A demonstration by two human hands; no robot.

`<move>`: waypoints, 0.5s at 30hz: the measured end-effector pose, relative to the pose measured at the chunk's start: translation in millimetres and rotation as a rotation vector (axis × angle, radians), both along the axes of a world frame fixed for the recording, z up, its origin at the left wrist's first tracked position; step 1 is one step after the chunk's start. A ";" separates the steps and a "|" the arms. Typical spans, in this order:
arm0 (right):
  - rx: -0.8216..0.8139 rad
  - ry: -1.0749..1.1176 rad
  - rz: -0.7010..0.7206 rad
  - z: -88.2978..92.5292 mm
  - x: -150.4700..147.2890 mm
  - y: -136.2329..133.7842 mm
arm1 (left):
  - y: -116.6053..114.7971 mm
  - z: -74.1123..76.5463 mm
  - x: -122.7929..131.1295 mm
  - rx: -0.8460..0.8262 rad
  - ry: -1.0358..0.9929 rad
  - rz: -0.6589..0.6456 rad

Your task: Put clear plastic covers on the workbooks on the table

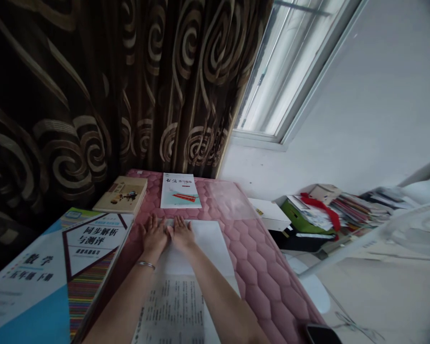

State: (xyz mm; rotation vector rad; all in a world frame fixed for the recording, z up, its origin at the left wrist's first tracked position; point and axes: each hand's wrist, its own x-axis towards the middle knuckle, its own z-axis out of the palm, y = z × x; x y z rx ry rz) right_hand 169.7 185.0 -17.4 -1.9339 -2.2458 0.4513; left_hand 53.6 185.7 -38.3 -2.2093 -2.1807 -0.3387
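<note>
Thin white printed paper sheet (175,306) on a pink quilted cover (265,258).
Left hand (153,237) and right hand (182,235) press flat, palms down, grasping nothing; the sheet looks light and floppy, best pinched at an edge.

The carrying surface is a pink quilted pad (258,258) with a hexagon stitch pattern, running from the curtain to the near edge of view. Along its far end lie a tan book (122,194) at the left, a thin white booklet (180,190) just beside it and a clear plastic sleeve (232,199) to the right, all flat and apart from one another. A large blue-and-white workbook (57,272) overhangs the left edge, a white sheet (209,239) lies flat at the centre with a printed page (174,310) adjoining it on the near side, and a dark phone (320,333) sits at the near right corner.
</note>
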 end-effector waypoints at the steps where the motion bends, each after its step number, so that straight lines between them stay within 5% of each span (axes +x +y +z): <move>1: -0.008 -0.019 -0.040 -2.2 7.6 0.0 | -0.2 0.2 0.8 0.005 -0.001 0.006; 9: 0.001 -0.179 -0.326 -18.6 120.3 -15.2 | 0.0 2.4 3.3 0.016 0.019 0.024; 15: -0.008 -0.204 -0.309 -18.5 123.5 -16.1 | -10.6 7.2 -1.1 0.018 0.049 0.010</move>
